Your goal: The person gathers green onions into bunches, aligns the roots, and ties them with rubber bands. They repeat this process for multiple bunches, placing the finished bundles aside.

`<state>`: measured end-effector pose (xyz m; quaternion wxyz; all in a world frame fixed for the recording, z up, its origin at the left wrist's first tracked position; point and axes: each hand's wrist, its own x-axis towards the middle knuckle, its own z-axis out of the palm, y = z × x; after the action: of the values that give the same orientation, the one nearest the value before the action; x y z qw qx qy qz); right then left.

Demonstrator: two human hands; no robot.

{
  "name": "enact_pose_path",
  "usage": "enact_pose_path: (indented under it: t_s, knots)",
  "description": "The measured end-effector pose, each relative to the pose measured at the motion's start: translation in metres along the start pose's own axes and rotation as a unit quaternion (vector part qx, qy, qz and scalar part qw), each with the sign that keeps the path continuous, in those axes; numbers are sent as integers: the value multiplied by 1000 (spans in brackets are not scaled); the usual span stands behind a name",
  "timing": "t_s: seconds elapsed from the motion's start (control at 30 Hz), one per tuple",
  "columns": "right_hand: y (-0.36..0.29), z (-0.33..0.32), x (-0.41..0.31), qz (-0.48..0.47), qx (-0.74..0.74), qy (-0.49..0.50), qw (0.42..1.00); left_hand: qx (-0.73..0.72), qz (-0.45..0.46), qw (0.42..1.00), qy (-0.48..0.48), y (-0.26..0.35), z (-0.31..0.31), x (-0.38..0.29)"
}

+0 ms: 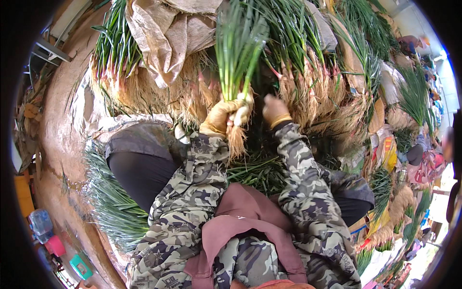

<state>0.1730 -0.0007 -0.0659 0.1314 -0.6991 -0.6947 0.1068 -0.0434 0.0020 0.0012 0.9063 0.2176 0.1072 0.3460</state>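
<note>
My left hand [220, 113], in a tan glove, grips a bunch of spring onions [231, 68] near its base. The green leaves point away from me, and the pale roots hang below the fist. To the right of the bunch, my right hand [276, 108] is blurred by motion, apart from the bunch. Its fingers are too unclear to read. Just beyond it rests a heap of rooted spring onions [310, 83]. Another heap of spring onions [115, 68] stands beyond my left hand, part covered by a beige woven sack [162, 39].
Loose green leaves [256, 173] lie between my legs. More long greens [115, 202] are piled by my left knee. Along the left, the brown floor [61, 119] holds a water jug [40, 222], a pink container [55, 245] and a teal box [81, 266]. People sit among onion heaps at right.
</note>
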Motion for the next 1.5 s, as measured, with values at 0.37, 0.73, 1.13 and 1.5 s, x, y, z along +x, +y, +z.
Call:
enact_pose_path:
  t_s: [0.37, 0.73, 1.13, 1.5]
  knots:
    - [-35, -89, 23, -34, -158, 213, 964, -25, 70, 987, 145, -9, 24, 23]
    - [8, -29, -17, 344, 761, 104, 540, -7, 92, 990, 110, -23, 23, 23]
    - [-57, -2, -6, 117, 854, -17, 506, -30, 43, 999, -11, -30, -9, 17]
    - [-50, -51, -23, 38, -46, -354, 933, 7, -2, 999, 33, -35, -15, 13]
